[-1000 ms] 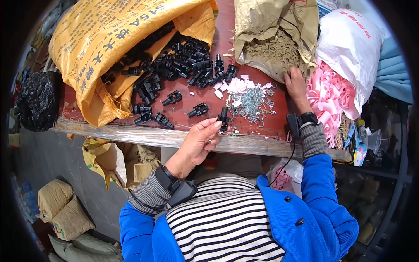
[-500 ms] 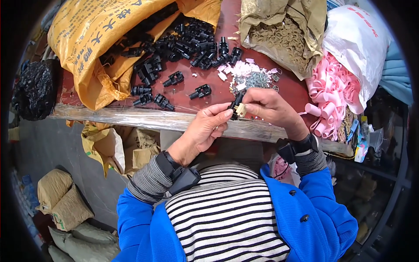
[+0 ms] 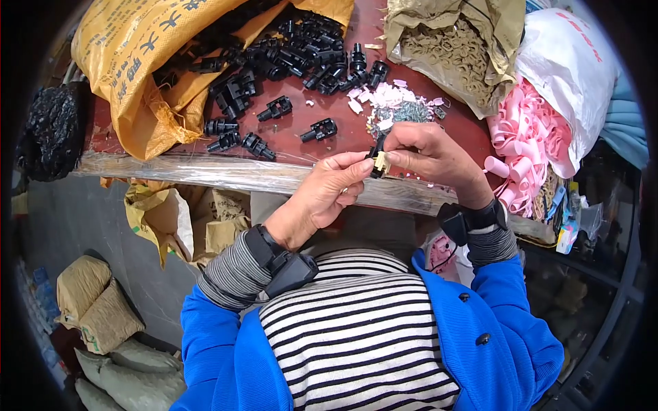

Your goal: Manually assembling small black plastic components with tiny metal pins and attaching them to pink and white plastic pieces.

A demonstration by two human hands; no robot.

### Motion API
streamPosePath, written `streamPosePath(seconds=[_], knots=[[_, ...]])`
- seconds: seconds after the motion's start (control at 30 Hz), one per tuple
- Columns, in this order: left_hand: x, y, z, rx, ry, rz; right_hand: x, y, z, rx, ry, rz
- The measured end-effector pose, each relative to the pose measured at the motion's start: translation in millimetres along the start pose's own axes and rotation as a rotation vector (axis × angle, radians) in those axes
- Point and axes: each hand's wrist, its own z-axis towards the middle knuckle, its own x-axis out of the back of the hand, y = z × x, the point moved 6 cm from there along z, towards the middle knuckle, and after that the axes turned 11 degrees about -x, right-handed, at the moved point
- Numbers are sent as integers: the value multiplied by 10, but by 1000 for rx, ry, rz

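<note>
Over the near edge of the red table, my left hand [image 3: 327, 188] is closed, thumb and finger pinching a small black plastic part [image 3: 373, 152]. Against that part sits a cream-coloured plastic piece [image 3: 381, 163], gripped by the bent fingers of my right hand [image 3: 433, 159]. The two pieces touch; my fingertips hide how they join. Similar black plastic parts [image 3: 320, 130] lie loose left of my hands, with a bigger heap [image 3: 295, 55] behind them. Just beyond my fingers are small metal bits [image 3: 404, 115] and pale pink pieces [image 3: 387, 92].
An orange woven sack [image 3: 137, 68] spills black parts at the left. A brown paper bag [image 3: 504, 48] of tan ring-like pieces stands at the back. Pink strips [image 3: 524, 137] pour from a white sack [image 3: 565, 61] at right. A plastic-wrapped edge [image 3: 205, 166] runs along the table front.
The view has shifted slightly. My hands stay together at nearly the same place, and the cream piece now sits closer in against the black part between my fingertips.
</note>
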Motion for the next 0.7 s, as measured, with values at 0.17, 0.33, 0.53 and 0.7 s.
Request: streamPosePath(seconds=[0.17,0.33,0.53,0.7], knots=[[18,6,14,-10,18,33,-33,133,16,-192,114,16],[19,165,-8,-48,34,103,21,275,-39,-242,125,309],[156,339,-24,-143,44,174,109,248,18,110,469,-470],[120,294,-40,-130,71,103,-45,268,138,227,536,-864]])
